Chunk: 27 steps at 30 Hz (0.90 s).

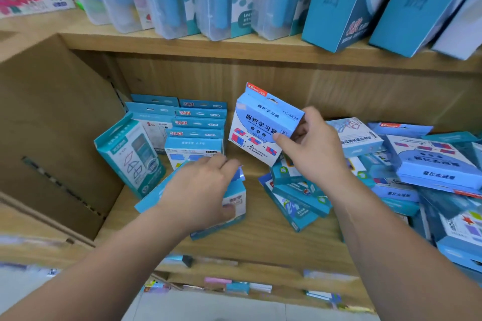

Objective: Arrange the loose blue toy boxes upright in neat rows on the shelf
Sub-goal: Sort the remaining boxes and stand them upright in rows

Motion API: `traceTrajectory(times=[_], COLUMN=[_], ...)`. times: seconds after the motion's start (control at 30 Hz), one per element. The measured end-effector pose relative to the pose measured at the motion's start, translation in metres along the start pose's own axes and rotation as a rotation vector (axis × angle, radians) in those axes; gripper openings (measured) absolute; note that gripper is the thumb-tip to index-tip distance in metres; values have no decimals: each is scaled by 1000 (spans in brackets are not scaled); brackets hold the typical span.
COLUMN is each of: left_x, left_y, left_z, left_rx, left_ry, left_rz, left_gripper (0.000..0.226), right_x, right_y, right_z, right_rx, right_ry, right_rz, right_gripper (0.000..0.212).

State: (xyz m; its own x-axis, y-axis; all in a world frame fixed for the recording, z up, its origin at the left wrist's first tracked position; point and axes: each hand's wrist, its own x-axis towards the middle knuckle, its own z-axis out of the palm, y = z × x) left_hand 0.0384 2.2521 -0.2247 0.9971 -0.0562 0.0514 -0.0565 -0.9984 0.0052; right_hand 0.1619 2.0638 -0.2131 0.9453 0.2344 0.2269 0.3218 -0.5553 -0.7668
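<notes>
Both hands on boxes, arms reaching into shelf.
Right hand pinches raised blue box, tilted; left hand, palm down, grips lying box.

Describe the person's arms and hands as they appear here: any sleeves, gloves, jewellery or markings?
The left hand and right hand are bare, with no gloves, and no rings on the parts that show. Both forearms are uncovered down to the picture's lower edge. No sleeve, watch, bracelet or marking is in view on either one.
</notes>
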Motion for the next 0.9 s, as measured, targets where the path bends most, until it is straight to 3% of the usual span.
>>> traceTrajectory(times=[0.17, 0.5, 0.9], left_x=[-8, -30, -48], left_y=[-5, 5, 39], left_z=[4, 9, 18], left_rx=[92, 177, 282], left_ry=[18, -19, -77], left_rz=[9, -76, -181], left_gripper=[87, 62, 82], right_x=[-7, -21, -32], right_y=[0, -5, -1], right_z=[-2, -1, -8], right_rx=[-49, -114, -72], right_ry=[9, 22, 23], right_rz=[-49, -100, -76], right_gripper=[33, 35, 34])
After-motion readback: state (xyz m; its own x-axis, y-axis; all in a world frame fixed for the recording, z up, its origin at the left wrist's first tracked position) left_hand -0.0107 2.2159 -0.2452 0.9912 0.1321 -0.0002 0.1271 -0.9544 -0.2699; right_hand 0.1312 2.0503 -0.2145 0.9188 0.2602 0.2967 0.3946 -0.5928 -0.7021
